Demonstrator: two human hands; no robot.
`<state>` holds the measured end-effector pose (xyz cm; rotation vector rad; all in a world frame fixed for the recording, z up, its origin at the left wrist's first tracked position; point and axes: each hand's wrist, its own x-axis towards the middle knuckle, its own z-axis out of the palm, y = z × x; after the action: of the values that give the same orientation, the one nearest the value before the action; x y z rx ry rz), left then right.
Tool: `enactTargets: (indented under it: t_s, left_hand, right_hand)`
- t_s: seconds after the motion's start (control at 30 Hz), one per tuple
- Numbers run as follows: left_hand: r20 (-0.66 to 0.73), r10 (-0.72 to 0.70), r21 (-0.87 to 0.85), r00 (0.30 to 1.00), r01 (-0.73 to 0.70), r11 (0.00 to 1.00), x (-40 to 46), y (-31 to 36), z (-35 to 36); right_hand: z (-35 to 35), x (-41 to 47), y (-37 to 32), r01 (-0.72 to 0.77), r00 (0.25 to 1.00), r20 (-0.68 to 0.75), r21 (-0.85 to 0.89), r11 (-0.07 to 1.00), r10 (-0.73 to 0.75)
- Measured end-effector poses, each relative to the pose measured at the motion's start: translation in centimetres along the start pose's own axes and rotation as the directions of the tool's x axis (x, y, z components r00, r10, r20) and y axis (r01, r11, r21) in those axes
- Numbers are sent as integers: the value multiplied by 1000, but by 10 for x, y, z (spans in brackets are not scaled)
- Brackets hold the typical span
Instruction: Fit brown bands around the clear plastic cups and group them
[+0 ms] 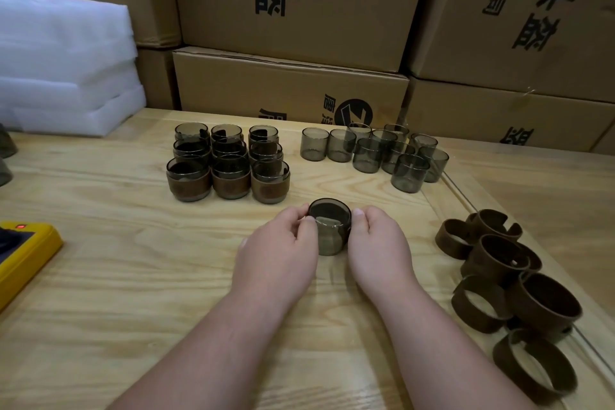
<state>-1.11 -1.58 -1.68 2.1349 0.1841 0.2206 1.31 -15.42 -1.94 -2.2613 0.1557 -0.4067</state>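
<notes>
A smoky clear cup [330, 230] is sitting mid-desk [100, 293], both hands' fingers gripping it: left hand [279, 251], right hand [376, 248]. Nine banded cups [228, 163] are standing grouped beyond; about a dozen bare cups [376, 150] and loose brown bands [509, 283] are waiting.

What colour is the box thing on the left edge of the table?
The device is yellow, with a small red light; head view.
</notes>
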Motion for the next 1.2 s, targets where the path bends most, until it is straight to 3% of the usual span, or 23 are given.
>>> enactTargets:
  t_s: [0.2,0.43,0.7,0.87,1.03,1.13,1.2]
  left_hand:
    - [-41,67,-104,997,-71,992,-4,1,-3]
    - [-34,224,-310,974,-223,924,-1,-1,-4]
    - [-91,260,-392,961,-275,878,5,-6,-1]
    - [-181,243,-335,953,-292,896,4,-3,0]
    - [-322,250,-175,913,-317,932,1,-1,1]
    - [-449,259,-111,856,-341,934,-1,2,-2]
    - [-524,329,-83,786,-431,898,-4,4,-4]
  right_hand:
    - [2,-8,-2,13,1000,-16,98,995,-11]
    - [1,-6,0,66,986,123,338,939,-114]
    - [4,2,0,95,972,165,386,918,-169]
    - [9,3,1,138,956,205,314,939,-209]
    - [12,2,-1,108,951,254,271,957,-179]
    - [10,2,-1,102,946,269,285,953,-181]
    - [9,1,-3,110,940,287,263,959,-187]
